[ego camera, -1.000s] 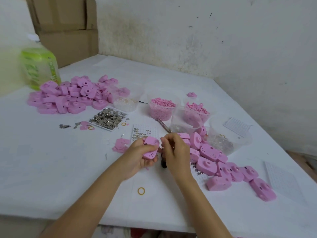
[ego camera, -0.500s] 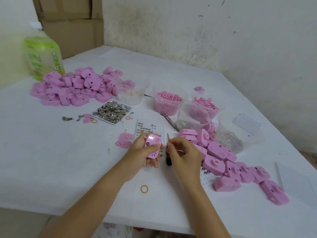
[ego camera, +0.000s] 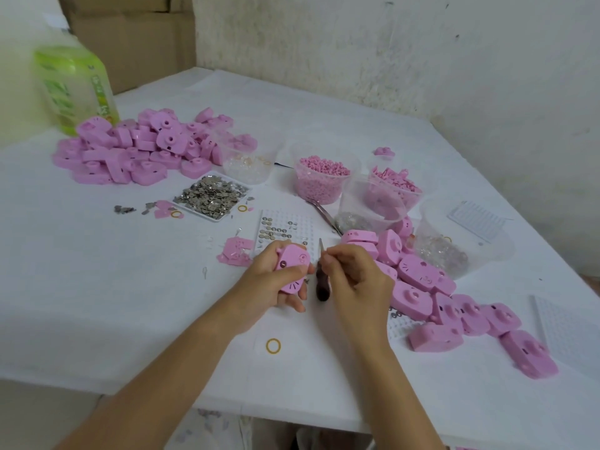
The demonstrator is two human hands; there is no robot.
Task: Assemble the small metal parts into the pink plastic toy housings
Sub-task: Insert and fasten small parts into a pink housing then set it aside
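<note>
My left hand (ego camera: 271, 280) grips a pink toy housing (ego camera: 292, 269), face side up, just above the table. To its right, my right hand (ego camera: 355, 276) holds a small screwdriver (ego camera: 322, 280) with a dark handle, its metal tip pointing up and away beside the housing. A white grid tray (ego camera: 287, 227) with small metal discs lies just beyond my hands. A flat tray of loose metal parts (ego camera: 212, 196) sits further left. Piles of pink housings lie at the back left (ego camera: 143, 147) and at the right (ego camera: 448, 300).
Clear tubs hold pink pellets (ego camera: 321, 180), pink pieces (ego camera: 394, 190) and clear bits (ego camera: 444, 251). Tweezers (ego camera: 324, 214) lie by the tubs. A green bottle (ego camera: 76, 87) stands back left, cardboard boxes (ego camera: 139, 37) behind. A yellow ring (ego camera: 273, 346) lies near the front edge.
The housing in my left hand has turned from edge-on to face up. My right hand has drawn back slightly, and the screwdriver tip now shows beside the housing.
</note>
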